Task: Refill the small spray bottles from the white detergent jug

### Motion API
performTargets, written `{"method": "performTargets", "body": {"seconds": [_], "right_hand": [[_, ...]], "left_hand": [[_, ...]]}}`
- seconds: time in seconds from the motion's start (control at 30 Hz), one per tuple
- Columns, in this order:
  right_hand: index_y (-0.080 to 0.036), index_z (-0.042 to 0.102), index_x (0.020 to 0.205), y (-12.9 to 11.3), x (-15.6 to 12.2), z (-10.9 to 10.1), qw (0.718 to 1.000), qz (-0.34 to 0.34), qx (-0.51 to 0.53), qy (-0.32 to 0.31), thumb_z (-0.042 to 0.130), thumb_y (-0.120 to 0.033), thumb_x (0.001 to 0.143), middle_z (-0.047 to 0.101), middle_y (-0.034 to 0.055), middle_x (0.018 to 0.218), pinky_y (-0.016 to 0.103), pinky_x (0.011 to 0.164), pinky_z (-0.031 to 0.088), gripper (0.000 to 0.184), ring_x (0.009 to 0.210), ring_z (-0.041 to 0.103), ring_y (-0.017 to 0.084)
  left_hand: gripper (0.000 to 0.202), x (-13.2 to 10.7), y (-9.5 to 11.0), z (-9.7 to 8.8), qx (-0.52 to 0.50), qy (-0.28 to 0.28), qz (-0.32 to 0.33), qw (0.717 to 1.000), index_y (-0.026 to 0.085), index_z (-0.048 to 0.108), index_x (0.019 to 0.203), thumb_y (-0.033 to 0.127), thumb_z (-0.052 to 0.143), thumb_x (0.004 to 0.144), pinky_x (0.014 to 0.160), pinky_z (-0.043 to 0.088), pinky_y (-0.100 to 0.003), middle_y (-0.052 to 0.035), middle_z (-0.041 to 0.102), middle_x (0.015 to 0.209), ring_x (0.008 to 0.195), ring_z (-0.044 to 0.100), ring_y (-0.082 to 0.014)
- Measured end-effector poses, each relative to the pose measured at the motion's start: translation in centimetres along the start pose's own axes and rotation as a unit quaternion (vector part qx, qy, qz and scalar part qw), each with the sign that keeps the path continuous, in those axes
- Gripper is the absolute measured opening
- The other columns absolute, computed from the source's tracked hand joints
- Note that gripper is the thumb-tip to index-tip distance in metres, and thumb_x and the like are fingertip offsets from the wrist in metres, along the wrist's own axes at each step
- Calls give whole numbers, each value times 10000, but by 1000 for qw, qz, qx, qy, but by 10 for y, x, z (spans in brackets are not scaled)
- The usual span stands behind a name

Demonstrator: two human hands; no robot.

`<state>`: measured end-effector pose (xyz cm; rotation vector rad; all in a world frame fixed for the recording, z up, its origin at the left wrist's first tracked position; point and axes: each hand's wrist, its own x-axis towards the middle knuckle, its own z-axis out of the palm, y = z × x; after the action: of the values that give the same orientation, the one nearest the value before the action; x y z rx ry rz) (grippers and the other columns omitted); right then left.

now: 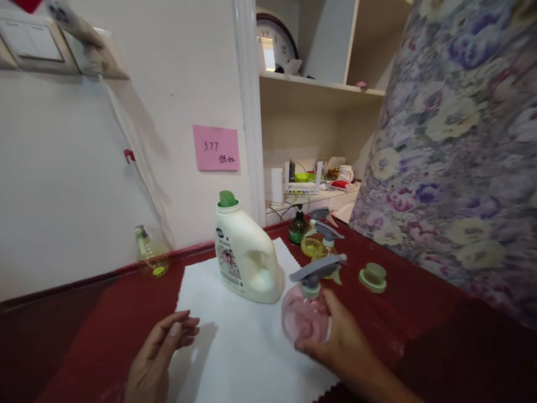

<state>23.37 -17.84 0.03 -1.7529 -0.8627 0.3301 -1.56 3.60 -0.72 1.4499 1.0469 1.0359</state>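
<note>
My right hand [335, 336] is wrapped around a round pink spray bottle [304, 313] with a grey trigger head, held just above the white cloth [235, 347]. My left hand [161, 352] hovers at the cloth's left edge, fingers loosely curled and apart, holding nothing. A cream detergent jug [245, 257] with a green spout stands upright on the cloth, just left of the pink bottle. A green cap [372, 277] lies on the red tabletop [411, 313] to the right.
A yellow spray bottle [150, 253] stands by the wall at left. More spray bottles [323, 238] and a dark green pump bottle [297, 226] sit behind. A person in a floral garment [453, 151] stands close on the right. Shelves with a clock [277, 45] are behind.
</note>
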Motion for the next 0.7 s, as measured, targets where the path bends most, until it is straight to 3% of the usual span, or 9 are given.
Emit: {"method": "performTargets", "body": {"seconds": [0.1,0.23,0.43,0.7], "right_hand": [[-212,498,1327,16,19,-36,991,22,-92,92,784,-387,613,666,132,1252,489,985,525,789,1124,663,342],[-177,456,1396,42,36,-64,980,34,-136,142,737,-473,673,620,167,1345,479,1025,498,830,1218,619,350],[-66,391,1477,65,41,-69,969,66,-174,165,688,-569,702,552,252,1438,548,1081,435,970,1321,544,414],[-98,265,1572,60,37,-64,968,57,-175,168,655,-545,763,442,232,1566,515,1135,400,1003,1416,473,382]], "left_hand": [[589,0,0,-1,12,0,-3,1000,238,710,1073,717,721,731,830,601,-378,-64,794,974,926,725,-292],[603,2,0,-3,24,-13,-10,1000,240,710,1067,731,722,718,871,594,-417,-66,794,957,940,725,-307],[662,2,4,-1,48,-2,-32,998,243,710,1054,772,731,657,889,569,-438,-65,800,919,938,731,-324],[671,1,4,-2,50,7,-27,998,241,718,1035,781,735,637,827,588,-388,-57,803,883,906,737,-303]]}}
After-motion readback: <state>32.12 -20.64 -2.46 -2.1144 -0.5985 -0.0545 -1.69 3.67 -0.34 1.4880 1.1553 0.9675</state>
